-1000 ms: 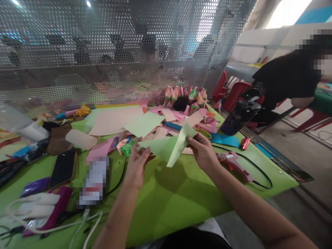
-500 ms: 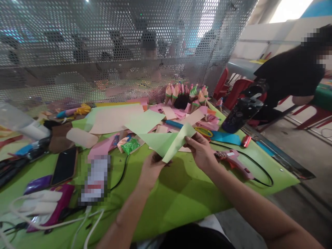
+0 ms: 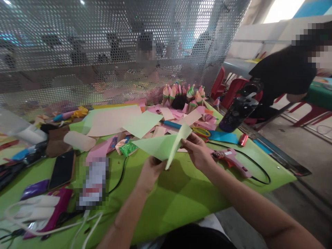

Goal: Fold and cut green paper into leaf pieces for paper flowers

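A sheet of light green paper [image 3: 158, 147], bent along its right side, is held up over the green-covered table [image 3: 181, 197]. My left hand [image 3: 151, 173] grips its lower edge from below, with some fingers hidden behind the paper. At the right edge, my right hand [image 3: 195, 150] pinches the sheet between thumb and fingers. Flat behind it lies another pale green sheet [image 3: 142, 123]. A pink glue gun [image 3: 233, 159] rests to the right of my right hand, and yellow-handled scissors [image 3: 201, 132] lie just beyond that hand.
Paper ice-cream cones [image 3: 190, 91] stand at the back among pink scraps. A dark tumbler [image 3: 238, 112] is at the right edge, near a red battery [image 3: 243, 139]. Phones [image 3: 62, 169], a power strip [image 3: 58, 207] and white cables occupy the left. A person in black [image 3: 282, 72] sits beyond.
The green sheet has turned in my hands, so its folded right part now shows narrower and more edge-on. Both hands keep their hold. The view has shifted slightly.
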Available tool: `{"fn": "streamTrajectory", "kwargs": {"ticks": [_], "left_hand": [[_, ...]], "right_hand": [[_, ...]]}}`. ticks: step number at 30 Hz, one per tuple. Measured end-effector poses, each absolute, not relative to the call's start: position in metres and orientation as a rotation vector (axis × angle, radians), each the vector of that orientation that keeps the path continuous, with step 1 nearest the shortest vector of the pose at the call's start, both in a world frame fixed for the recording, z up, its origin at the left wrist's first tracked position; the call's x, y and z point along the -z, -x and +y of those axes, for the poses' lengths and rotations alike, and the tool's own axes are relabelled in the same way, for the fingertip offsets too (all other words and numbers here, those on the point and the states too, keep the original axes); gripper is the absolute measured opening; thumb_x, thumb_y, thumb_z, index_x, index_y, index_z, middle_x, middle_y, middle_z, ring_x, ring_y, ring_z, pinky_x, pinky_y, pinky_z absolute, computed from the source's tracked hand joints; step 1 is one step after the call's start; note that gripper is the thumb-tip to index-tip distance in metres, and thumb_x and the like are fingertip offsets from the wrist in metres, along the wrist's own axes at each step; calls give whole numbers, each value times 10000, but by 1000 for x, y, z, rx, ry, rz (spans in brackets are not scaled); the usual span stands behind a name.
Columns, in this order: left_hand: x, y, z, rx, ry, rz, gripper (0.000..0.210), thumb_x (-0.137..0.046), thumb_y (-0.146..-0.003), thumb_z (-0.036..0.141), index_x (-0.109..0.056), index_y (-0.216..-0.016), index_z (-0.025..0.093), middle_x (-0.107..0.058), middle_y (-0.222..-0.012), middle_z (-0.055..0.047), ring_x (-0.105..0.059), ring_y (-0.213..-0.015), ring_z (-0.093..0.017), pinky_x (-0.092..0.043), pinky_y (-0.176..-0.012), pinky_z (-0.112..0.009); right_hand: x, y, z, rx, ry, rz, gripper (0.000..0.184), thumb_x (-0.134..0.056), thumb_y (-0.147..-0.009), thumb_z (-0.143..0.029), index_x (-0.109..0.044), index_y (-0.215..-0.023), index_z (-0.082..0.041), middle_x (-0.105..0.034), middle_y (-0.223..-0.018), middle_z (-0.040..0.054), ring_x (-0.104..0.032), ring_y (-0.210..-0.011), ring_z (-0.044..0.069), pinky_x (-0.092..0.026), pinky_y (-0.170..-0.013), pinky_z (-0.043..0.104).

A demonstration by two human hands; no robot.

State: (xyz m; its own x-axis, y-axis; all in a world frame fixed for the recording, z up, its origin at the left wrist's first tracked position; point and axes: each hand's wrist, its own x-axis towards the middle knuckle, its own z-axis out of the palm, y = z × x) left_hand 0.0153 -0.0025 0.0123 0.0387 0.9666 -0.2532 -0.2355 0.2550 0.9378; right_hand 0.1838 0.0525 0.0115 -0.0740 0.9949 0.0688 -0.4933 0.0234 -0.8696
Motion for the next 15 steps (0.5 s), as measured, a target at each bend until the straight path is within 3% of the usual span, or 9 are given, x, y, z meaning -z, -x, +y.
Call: {"fn": "streamTrajectory", "kwargs": {"ticks": [6, 11, 13, 15], "left_hand": [[-14, -10, -1, -1164, -950, 1314, 243, -806, -563, 351, -685, -592, 142, -666, -575, -24, -556, -562, -141, -435, -569, -258], [-25, -4, -2, -1216, -861, 1249, 243, -790, -543, 311, -713, -713, 155, -741, -731, -43, -649, -706, -192, -494, -663, -284], [-28, -2, -3, -1237, -813, 1251, 280, -794, -533, 295, -714, -760, 154, -755, -775, -51, -667, -754, -209, -506, -693, -297], [-29, 1, -3, -1238, -794, 1250, 305, -792, -543, 288, -714, -802, 147, -764, -818, -61, -677, -782, -221, -509, -699, -305]], "right_hand": [[-16, -190, 52, -1527, 625, -1018, 340, -832, -605, -298, -714, -922, -266, -722, -892, -5, -650, -793, 184, -527, -740, 311], [-24, -201, 52, -1415, 686, -1176, 667, -831, -604, -264, -607, -1229, -336, -698, -1131, 21, -659, -941, 230, -539, -759, 334], [-28, -205, 52, -1334, 725, -1267, 584, -834, -607, -275, -656, -1159, -339, -693, -1139, 22, -652, -970, 242, -536, -750, 330], [-32, -208, 52, -1234, 766, -1374, 377, -833, -612, -310, -727, -974, -307, -705, -1063, 30, -647, -961, 250, -527, -745, 329]]}}
